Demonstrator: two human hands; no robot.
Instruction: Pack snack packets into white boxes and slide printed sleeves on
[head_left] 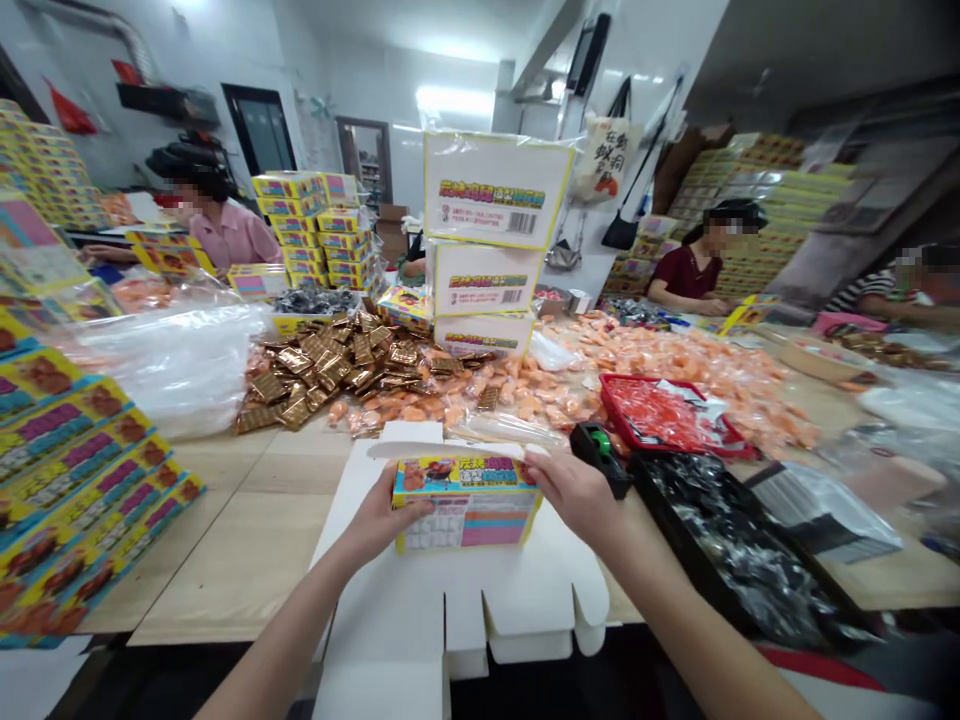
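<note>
A small colourful printed box (pixel 465 503) stands on a flat white unfolded carton blank (pixel 457 590) in front of me. My left hand (pixel 379 520) grips the box's left end, thumb across its front edge. My right hand (pixel 574 490) holds the box's right top corner, fingers curled on it. The box's white lid flap (pixel 442 448) sticks up behind it. A black and green tape dispenser (pixel 600 452) lies just right of my right hand.
Heaps of brown packets (pixel 330 370) and orange packets (pixel 675 365) cover the table's middle. A red tray (pixel 660 412) and a black tray (pixel 735 550) sit at right. Stacked white boxes (pixel 487 240) stand behind. Colourful boxes (pixel 75 480) pile at left. Three seated people work at the far side.
</note>
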